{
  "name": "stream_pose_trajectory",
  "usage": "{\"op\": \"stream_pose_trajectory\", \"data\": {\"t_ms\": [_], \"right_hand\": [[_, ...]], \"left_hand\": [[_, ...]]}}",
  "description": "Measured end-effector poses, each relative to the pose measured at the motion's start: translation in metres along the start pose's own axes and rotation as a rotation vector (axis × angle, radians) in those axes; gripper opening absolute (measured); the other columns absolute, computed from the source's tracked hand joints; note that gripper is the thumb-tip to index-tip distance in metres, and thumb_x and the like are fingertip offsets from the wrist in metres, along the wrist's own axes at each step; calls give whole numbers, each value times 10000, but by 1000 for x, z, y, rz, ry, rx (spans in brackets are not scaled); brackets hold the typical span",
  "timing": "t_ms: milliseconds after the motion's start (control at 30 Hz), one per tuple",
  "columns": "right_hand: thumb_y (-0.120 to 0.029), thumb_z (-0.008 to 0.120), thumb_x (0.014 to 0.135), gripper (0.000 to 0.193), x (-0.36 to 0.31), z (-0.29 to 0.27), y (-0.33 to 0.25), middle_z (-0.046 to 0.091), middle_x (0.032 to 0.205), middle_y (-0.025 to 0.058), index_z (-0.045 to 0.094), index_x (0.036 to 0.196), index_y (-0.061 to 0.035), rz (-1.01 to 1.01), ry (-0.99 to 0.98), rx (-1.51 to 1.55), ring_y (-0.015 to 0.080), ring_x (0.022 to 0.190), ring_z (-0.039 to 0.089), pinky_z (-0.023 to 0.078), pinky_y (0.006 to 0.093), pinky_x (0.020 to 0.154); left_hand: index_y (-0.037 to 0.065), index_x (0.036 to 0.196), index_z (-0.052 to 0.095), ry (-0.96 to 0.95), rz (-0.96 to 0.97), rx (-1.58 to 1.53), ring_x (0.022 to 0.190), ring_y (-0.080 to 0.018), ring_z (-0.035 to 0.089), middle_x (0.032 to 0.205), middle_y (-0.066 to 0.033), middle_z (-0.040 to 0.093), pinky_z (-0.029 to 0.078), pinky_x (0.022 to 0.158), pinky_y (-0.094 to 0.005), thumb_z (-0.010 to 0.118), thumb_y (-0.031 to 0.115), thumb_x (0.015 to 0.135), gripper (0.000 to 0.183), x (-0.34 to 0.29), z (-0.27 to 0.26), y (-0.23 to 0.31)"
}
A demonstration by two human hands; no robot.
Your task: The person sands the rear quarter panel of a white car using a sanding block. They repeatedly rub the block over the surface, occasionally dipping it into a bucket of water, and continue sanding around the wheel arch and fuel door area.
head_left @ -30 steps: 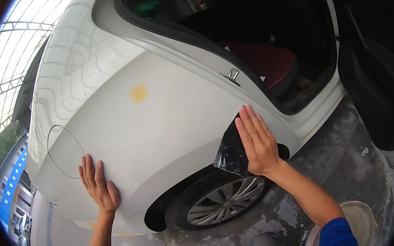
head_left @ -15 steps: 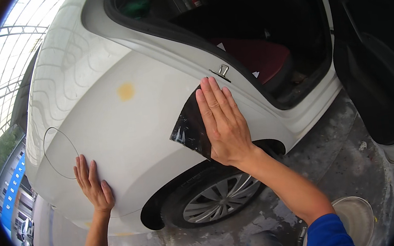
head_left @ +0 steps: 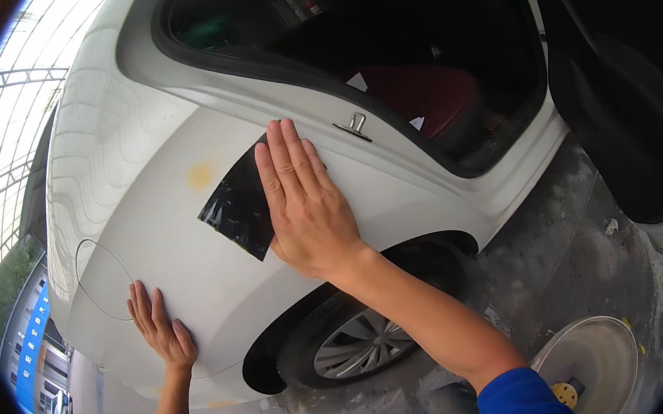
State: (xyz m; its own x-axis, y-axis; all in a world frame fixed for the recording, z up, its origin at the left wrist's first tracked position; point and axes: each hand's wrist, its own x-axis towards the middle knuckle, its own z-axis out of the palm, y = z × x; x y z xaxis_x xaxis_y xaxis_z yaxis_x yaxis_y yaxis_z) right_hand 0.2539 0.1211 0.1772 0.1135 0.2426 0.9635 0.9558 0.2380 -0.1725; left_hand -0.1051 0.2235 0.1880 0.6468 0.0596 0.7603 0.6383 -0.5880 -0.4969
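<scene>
My right hand (head_left: 307,209) lies flat over a shiny black sheet (head_left: 236,209), its fingers straight and close together. It presses the sheet against the white rear side panel (head_left: 150,250) of a car. The sheet's left part sticks out past the hand; whether it is sandpaper or film I cannot tell. A yellowish patch (head_left: 200,175) shows on the panel just left of the sheet. Lower left, my left hand (head_left: 163,326) rests on the panel with fingers stretched and thumb apart. It holds nothing and is beside the round outline of a flap (head_left: 97,246).
The car's rear wheel (head_left: 362,345) is below the panel. To the right stands an open door (head_left: 620,112), beside a door latch loop (head_left: 356,125) and a dark red seat (head_left: 433,99). A pale bucket (head_left: 607,364) holding a yellow perforated disc (head_left: 564,394) is lower right.
My right hand has slid left across the panel with the black sheet, close to the yellowish patch. My left hand stays in place on the panel. More of the bucket shows.
</scene>
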Motion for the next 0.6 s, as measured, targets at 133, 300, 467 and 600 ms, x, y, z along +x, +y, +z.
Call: {"op": "stream_pose_trajectory", "data": {"t_ms": [133, 300, 467, 600], "right_hand": [[-121, 548, 954, 773, -84, -26, 47, 214, 1707, 307, 241, 1632, 87, 129, 22, 18, 486, 1580, 233, 259, 568, 1272], [-335, 475, 1065, 779, -159, -47, 79, 163, 1698, 355, 193, 1621, 133, 367, 26, -71, 507, 1580, 202, 254, 601, 1263], [33, 497, 812, 822, -56, -20, 16, 188, 1680, 375, 248, 1582, 175, 218, 27, -55, 512, 1578, 206, 264, 582, 1276], [7, 517, 848, 754, -66, -24, 35, 305, 1671, 317, 352, 1573, 128, 56, 20, -1, 469, 1567, 288, 301, 562, 1261]], "left_hand": [[-3, 1534, 465, 7, 16, 3, 1547, -465, 329, 1642, -281, 387, 196, 1272, -591, 367, 283, 1049, 572, -5, -8, -5], [-5, 1535, 462, 10, 11, -13, 1548, -468, 325, 1644, -282, 382, 192, 1272, -595, 369, 286, 1048, 575, 1, 0, 3], [-2, 1528, 469, 3, 8, -14, 1545, -467, 333, 1645, -280, 382, 188, 1271, -601, 379, 277, 1032, 575, -2, 0, 0], [14, 1518, 483, 0, -23, -9, 1541, -466, 340, 1640, -279, 389, 187, 1271, -605, 394, 276, 1008, 581, -6, -4, -3]]}}
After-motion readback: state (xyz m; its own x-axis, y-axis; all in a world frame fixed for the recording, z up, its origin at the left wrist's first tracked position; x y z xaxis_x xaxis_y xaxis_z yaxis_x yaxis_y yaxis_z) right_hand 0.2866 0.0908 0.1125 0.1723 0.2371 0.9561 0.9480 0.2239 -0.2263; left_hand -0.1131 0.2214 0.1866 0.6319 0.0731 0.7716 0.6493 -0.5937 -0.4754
